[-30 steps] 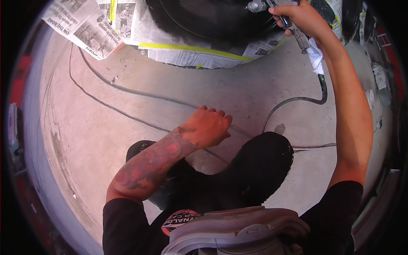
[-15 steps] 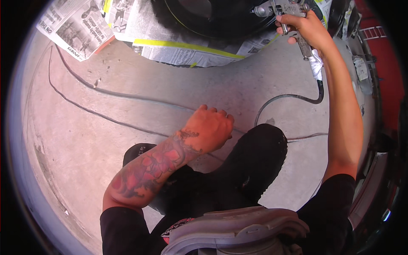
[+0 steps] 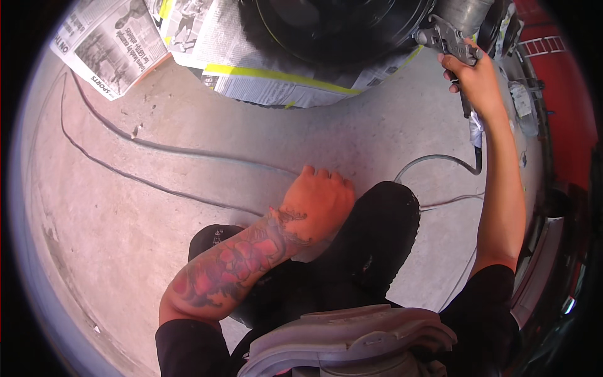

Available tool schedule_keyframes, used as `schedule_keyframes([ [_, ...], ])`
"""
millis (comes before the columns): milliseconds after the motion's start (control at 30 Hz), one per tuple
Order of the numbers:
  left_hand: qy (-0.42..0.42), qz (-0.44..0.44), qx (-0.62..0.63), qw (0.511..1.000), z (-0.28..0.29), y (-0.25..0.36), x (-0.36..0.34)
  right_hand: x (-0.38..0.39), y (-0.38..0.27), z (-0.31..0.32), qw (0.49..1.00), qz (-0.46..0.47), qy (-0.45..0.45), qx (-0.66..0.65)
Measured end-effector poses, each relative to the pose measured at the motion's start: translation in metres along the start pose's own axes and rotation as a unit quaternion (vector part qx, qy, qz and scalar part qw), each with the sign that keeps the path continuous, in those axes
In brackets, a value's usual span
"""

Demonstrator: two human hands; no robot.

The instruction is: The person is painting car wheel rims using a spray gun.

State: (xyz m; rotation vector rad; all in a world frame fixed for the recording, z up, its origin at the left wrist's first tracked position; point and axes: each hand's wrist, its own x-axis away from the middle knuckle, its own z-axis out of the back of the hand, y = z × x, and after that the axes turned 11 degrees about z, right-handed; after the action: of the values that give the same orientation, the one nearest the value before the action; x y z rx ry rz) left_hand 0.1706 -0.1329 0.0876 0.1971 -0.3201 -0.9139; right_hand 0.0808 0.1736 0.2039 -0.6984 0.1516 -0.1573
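At the upper right my right hand (image 3: 480,85) is wrapped round the grip of a metal spray gun (image 3: 447,41), which has a silver cup (image 3: 466,14) on top. White wrapping (image 3: 475,131) covers the joint where a dark hose (image 3: 433,158) meets the grip. The gun's nozzle points left at a glossy black wheel (image 3: 339,28). My left hand (image 3: 319,204) is closed beside my right knee, knuckles up. Its palm is hidden, so whether anything is in it does not show.
Newspaper (image 3: 264,88) edged with yellow tape (image 3: 282,76) surrounds the wheel's lower side. Another newspaper sheet (image 3: 107,50) sits at the upper left. A long hose (image 3: 151,146) loops over the concrete floor (image 3: 125,251). A respirator (image 3: 352,336) shows at the bottom edge.
My right hand and the spray gun have moved slightly right and down in the picture. My left hand appears a little further right and lower, still closed. The view has shifted slightly.
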Motion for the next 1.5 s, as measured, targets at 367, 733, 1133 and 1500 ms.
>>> schedule_keyframes([
  [367,0.019,0.003,0.008,1.000,-0.004,-0.002,0.005,-0.002,-0.008,0.005,0.992,0.023,0.074,0.104],
  [733,-0.041,0.014,0.061,0.997,-0.004,-0.017,-0.010,0.047,0.013,-0.005,0.975,-0.010,0.167,-0.148],
  [1133,-0.036,-0.002,0.489,0.872,-0.034,0.014,-0.105,0.072,0.003,-0.058,0.839,-0.035,0.236,-0.490],
  [1500,-0.127,0.003,0.670,0.731,-0.116,0.074,-0.165,0.041,0.073,-0.056,0.863,0.009,0.300,-0.407],
])
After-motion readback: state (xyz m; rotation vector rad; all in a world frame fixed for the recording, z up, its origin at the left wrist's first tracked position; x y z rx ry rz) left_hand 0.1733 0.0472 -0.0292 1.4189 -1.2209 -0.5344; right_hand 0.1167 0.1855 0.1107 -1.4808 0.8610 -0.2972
